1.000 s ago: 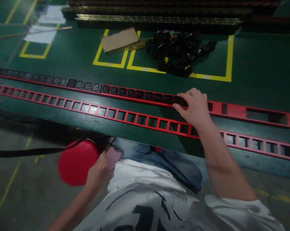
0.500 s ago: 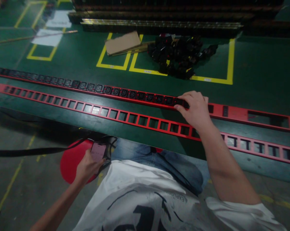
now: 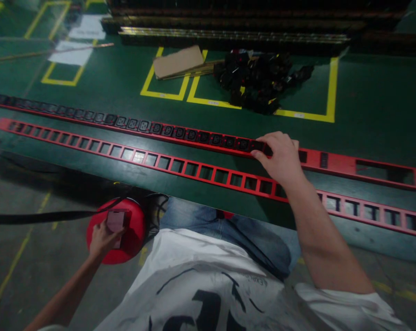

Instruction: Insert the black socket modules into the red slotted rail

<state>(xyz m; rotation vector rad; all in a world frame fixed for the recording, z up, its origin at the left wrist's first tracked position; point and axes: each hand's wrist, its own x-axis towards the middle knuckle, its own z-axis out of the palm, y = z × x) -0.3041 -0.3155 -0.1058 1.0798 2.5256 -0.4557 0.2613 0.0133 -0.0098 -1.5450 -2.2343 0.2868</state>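
Note:
My left hand (image 3: 101, 240) is closed around a phone (image 3: 116, 221) with a lit pinkish screen, above the round red stool (image 3: 134, 230) at the table's near side. On the table, my right hand (image 3: 282, 156) pinches a black socket (image 3: 257, 145) in the far red strip (image 3: 339, 162), thumb on the near side and fingers over the far side. A row of black sockets (image 3: 180, 133) fills that strip to the left of the hand. Rectangular openings show to its right. My palm hides part of the strip.
A second red strip (image 3: 190, 170) with bare rectangular openings lies nearer me, under my right forearm. Beyond are a heap of black parts (image 3: 256, 80), a cardboard piece (image 3: 178, 62), white paper (image 3: 71, 53) and stacked dark long profiles (image 3: 228, 34). A black strap (image 3: 38, 217) crosses at left.
My left hand has moved left with the phone, from beside my lap to over the red stool. The right hand stays at the same place on the strip.

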